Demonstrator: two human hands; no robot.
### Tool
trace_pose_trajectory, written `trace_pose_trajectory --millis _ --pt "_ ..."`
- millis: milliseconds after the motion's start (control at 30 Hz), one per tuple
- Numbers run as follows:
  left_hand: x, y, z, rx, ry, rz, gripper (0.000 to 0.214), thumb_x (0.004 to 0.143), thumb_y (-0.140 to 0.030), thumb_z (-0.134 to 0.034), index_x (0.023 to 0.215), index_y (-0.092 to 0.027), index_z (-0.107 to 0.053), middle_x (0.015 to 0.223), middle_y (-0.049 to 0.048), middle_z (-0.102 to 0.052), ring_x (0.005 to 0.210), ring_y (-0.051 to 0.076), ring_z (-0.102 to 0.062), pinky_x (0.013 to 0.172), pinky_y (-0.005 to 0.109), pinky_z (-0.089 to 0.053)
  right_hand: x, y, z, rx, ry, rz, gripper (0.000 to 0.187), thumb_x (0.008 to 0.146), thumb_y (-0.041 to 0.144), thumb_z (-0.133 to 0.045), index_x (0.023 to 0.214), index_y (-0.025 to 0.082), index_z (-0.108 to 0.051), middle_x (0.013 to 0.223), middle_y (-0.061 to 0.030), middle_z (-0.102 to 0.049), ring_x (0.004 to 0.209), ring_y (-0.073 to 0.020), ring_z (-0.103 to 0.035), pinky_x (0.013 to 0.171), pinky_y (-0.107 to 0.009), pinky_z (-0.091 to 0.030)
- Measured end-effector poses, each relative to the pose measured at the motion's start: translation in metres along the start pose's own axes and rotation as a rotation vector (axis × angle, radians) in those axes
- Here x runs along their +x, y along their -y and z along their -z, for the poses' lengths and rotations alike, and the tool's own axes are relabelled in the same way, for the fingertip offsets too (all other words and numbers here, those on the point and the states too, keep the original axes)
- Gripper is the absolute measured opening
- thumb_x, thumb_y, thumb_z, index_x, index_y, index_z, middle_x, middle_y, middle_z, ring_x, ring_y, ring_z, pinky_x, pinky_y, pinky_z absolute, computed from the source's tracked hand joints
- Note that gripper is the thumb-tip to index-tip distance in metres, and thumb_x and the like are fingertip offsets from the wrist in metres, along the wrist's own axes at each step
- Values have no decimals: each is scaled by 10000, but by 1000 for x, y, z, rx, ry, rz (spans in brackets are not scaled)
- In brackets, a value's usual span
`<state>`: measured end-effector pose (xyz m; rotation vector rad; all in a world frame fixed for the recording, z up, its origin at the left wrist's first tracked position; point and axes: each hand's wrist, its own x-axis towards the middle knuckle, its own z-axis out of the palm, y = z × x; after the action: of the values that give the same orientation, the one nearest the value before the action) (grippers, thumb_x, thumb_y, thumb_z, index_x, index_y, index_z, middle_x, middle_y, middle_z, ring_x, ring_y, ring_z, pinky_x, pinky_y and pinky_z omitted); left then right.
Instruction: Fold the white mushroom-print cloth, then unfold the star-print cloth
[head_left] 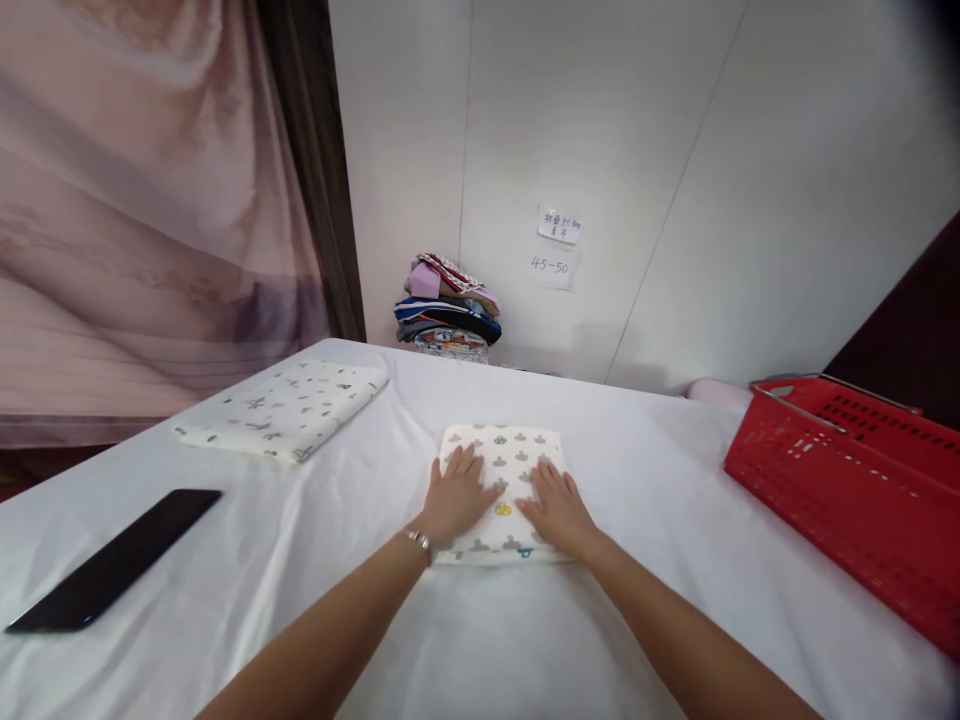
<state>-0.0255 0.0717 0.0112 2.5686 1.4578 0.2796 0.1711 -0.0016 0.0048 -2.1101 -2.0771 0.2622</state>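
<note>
A folded white cloth with small printed shapes (504,450) lies in the middle of the white table (637,480). My left hand (455,494) rests flat on its left half, fingers spread, a bracelet at the wrist. On the cloth's right half my right hand (556,505) lies flat with the fingers stretched out. Neither hand grips anything.
Another folded patterned cloth (289,409) lies at the far left of the table. A black flat tablet-like slab (116,557) sits near the left edge. A red plastic basket (862,480) stands at the right. A stack of folded clothes (448,303) rests against the back wall.
</note>
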Motion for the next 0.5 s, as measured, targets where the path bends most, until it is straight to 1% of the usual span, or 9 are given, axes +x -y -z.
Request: trace_pose_trajectory --millis 67,133,200,267,367,433,500 --pt "-16 0 -6 -7 -21 -34 681 850 -624 -285 1391 -213 -336 1500 64 -215 1393 266 -96 1083 552 -123 -18 -1 -7 -17 -30 41 720 894 600 -221 1421 113 -277 1500 -110 -179 1391 -244 -96 1114 -428 -74" --pt "-24 0 -10 -20 -10 -22 686 855 -622 -272 1400 -208 -320 1502 59 -206 1394 266 -94 1076 564 -139 -26 -2 -9 -33 -49 31 719 898 594 -218 1416 101 -290 1496 -115 -194 1389 -247 -107 1116 -426 -76" --pt "-26 -1 -11 -29 -2 -6 675 854 -612 -294 1394 -209 -329 1500 59 -211 1392 270 -104 1068 573 -155 -26 -1 -8 -36 -51 14 714 899 588 -225 1411 95 -300 1492 -118 -203 1387 -247 -120 1117 -424 -81" --pt "-25 0 -10 -49 -20 -9 636 856 -584 -333 1378 -221 -355 1490 59 -244 1388 269 -130 1062 569 -181 -22 1 -6 -24 -53 15 701 901 577 -240 1407 95 -308 1491 -117 -209 1387 -241 -126 1119 -419 -82" --pt "-25 3 -8 -115 -109 -12 528 872 -506 -370 1312 -224 -441 1466 67 -309 1373 253 -193 1046 507 -267 -18 -1 -2 35 -58 8 647 902 544 -287 1389 123 -344 1486 -106 -234 1386 -226 -138 1122 -412 -92" --pt "-27 6 -7 -169 -187 50 482 874 -457 -387 1269 -198 -482 1452 91 -332 1353 251 -244 1023 444 -327 -16 -5 -1 106 -79 -71 606 893 504 -339 1371 135 -375 1487 -103 -233 1386 -228 -138 1122 -406 -116" --pt "-30 9 -6 -213 -224 164 503 861 -436 -412 1273 -153 -467 1426 124 -361 1312 265 -312 1009 408 -349 -16 -13 -2 218 -106 -210 607 871 474 -389 1376 138 -368 1496 -103 -206 1385 -234 -138 1121 -385 -152"
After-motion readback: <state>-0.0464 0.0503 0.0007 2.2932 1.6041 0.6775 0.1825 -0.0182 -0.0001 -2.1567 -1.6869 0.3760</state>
